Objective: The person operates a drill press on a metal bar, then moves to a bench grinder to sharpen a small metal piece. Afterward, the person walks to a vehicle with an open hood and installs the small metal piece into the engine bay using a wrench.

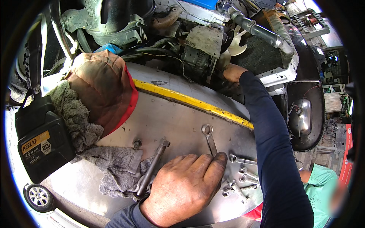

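Note:
Over the bare metal panel (125, 152), my left hand (186, 186) is palm down with its fingers curled and pressed together. A ring-ended wrench (208, 133) comes out at its fingertips; the lower shank is hidden under the hand. My right arm stretches forward into the engine bay, where my right hand (234, 72) is beside the pale fan (236, 47) and the alternator (195, 59). The right fingertips are hidden among the parts. Left of my left hand lies a long steel bar with a socket-like head (154, 165), and a small socket or bolt (137, 144) is farther off.
Several wrenches (243, 178) lie right of my left hand. A yellow strip (190, 100) edges the panel. At left are a brown cap with red rim (100, 87), grey rags (114, 167) and a black battery pack (43, 142). A person in green (319, 190) is at lower right.

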The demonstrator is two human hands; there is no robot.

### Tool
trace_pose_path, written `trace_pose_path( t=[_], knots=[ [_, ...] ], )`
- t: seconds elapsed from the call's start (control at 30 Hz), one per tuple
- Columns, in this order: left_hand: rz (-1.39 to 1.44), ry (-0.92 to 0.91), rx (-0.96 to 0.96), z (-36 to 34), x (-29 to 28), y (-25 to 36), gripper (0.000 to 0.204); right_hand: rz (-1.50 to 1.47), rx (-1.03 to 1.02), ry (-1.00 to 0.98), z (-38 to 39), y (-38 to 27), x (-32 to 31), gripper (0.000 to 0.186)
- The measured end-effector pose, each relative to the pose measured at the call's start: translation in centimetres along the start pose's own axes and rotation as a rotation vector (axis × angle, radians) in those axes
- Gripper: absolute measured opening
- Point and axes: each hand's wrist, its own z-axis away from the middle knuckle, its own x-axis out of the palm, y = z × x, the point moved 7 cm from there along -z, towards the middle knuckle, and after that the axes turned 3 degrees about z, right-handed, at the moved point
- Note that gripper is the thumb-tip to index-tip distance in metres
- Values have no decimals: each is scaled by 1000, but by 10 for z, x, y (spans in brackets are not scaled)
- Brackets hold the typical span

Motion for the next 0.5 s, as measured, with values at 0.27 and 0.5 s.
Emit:
trace_pose_path(
  t=[0.27,0.5],
  knots=[
    [-39,361,49,6,-29,14,50,-37,48,62,-5,4,8,16],
    [33,346,-11,7,-36,14,41,-73,39,51,-10,5,12,15]
  ],
)
